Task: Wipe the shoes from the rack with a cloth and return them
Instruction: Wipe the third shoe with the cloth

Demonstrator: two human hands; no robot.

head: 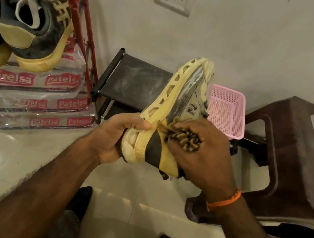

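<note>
Sneaker [176, 109] held in mid-air above the tiled floor [9, 151], sole turned left, toe up. Left hand [119, 135] grasps the heel. Right hand [204, 154] clenches a striped cloth [187, 140] against the sneaker's side. Second sneaker pair [31, 27] sits on the red rack [81, 21], left. Pink basket [227, 110] behind.

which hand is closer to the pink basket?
Right. The right hand, wiping the shoe with the cloth, sits just below the pink basket; the left hand grips the heel, farther left.
</note>
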